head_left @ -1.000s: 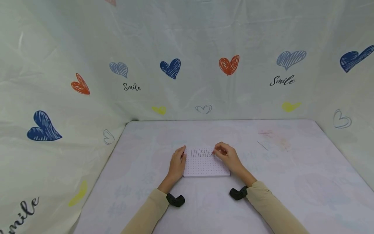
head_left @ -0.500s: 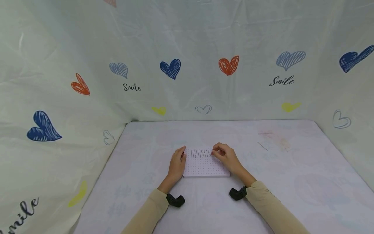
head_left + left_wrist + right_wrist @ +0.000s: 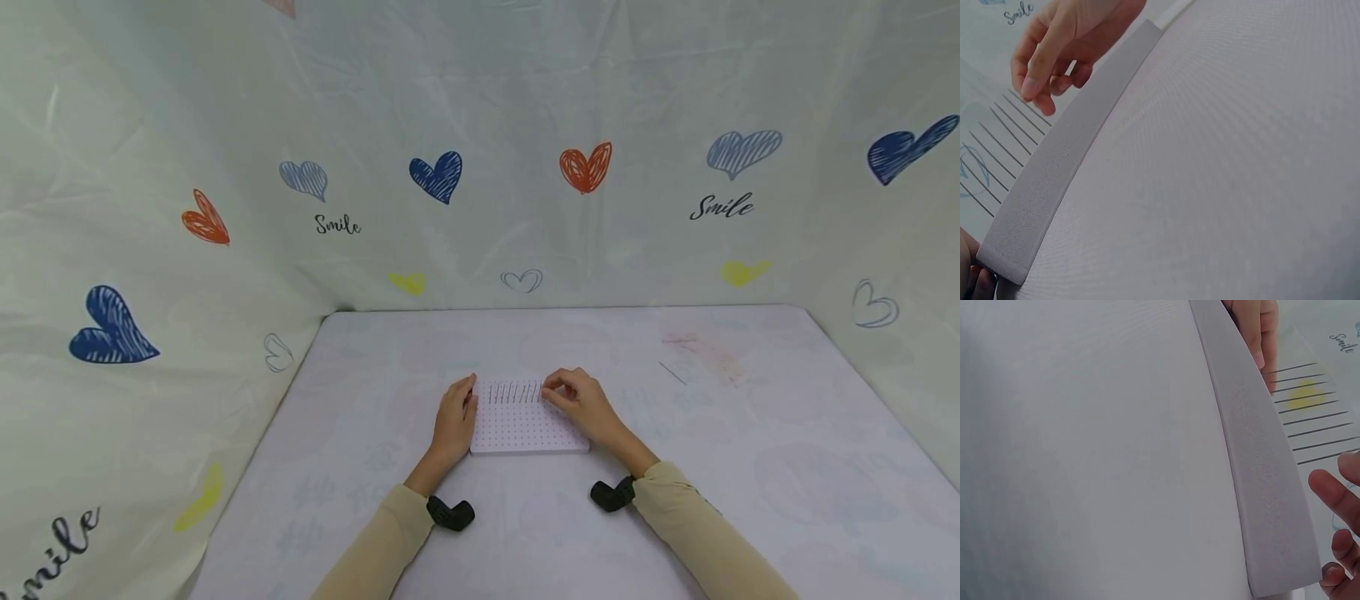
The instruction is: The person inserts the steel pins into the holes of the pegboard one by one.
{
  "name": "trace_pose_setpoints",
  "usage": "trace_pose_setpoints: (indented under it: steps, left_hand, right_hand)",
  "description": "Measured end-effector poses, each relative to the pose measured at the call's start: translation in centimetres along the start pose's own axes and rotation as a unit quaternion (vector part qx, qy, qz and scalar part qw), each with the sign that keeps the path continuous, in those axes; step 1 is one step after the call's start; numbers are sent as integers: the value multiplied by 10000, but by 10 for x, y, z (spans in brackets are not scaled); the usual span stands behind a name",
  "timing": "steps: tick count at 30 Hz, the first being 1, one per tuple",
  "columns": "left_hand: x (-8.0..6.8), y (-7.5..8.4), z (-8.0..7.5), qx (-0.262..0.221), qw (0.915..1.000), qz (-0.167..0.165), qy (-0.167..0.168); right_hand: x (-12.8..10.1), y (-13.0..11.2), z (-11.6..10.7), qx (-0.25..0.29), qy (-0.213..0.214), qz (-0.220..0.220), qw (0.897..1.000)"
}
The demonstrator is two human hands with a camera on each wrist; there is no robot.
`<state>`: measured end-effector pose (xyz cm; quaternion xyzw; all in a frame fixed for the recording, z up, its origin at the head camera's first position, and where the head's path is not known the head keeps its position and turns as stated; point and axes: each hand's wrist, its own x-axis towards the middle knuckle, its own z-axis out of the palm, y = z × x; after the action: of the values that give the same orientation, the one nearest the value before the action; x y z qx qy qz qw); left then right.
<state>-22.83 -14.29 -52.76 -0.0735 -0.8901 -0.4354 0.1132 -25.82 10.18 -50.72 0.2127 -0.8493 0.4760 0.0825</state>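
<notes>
A white board with rows of small holes (image 3: 528, 429) lies on the table. Thin dark sticks (image 3: 513, 392) stand upright in a row near its far edge; in the left wrist view the thin sticks (image 3: 997, 155) rise behind the board's side (image 3: 1041, 181). My left hand (image 3: 453, 421) rests along the board's left edge with fingers fairly straight. With thumb and fingers bent together, my right hand (image 3: 591, 408) pinches the rightmost stick at the row's end. In the right wrist view, right-hand fingers (image 3: 1335, 490) are beside that stick; the exact contact is partly hidden.
One loose thin stick (image 3: 672, 372) lies on the table (image 3: 712, 500), right of the board. Faint reddish marks (image 3: 701, 354) show beyond it. A pale curtain (image 3: 495, 100) printed with hearts encloses the back and sides. Black wrist devices (image 3: 452, 513) sit on both sleeves.
My right hand has shifted slightly left and down, bringing its fingertips and stick to the right end of the row. My left hand and the board have stayed in place.
</notes>
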Motion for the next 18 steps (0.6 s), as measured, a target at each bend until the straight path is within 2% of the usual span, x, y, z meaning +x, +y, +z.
trace_pose_setpoints:
  steps: [9, 18]
  left_hand:
    - [0, -1, 1, -31, 10000, -12, 22]
    - [1, -2, 1, -37, 10000, 39, 17]
  right_hand:
    - [0, 3, -8, -157, 187, -84, 9997]
    - [1, 8, -28, 63, 236, 476, 9986]
